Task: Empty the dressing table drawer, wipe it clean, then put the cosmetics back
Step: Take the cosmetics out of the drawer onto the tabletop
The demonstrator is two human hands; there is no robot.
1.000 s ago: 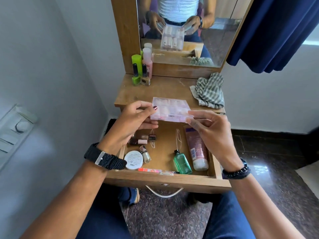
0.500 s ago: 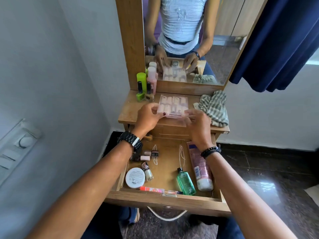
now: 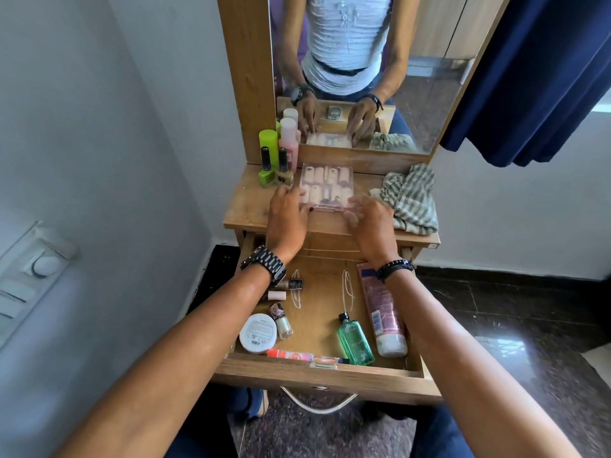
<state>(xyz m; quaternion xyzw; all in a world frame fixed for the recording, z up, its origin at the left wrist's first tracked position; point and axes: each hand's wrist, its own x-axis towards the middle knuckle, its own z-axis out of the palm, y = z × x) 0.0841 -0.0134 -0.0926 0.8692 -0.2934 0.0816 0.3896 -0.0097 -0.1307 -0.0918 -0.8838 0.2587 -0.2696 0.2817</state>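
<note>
Drawer (image 3: 330, 375) stood pulled out across the lower middle of the frame, far from emptied: a pink tube (image 3: 383, 312), a green bottle (image 3: 355, 340), a white round tin (image 3: 258, 332) and small polish bottles lay inside. Above it, at centre frame, the worktop (image 3: 251, 206) served as the holding place for removed cosmetics, with a striped cloth (image 3: 411, 198) at its right, probably kept ready for wiping. A clear nail case (image 3: 325, 186) lay flat beside upright bottles at the mirror's foot. The left hand (image 3: 286, 219) and right hand (image 3: 372, 223) touched its near corners with fingers spread, each grip loose, apparently settling it there.
</note>
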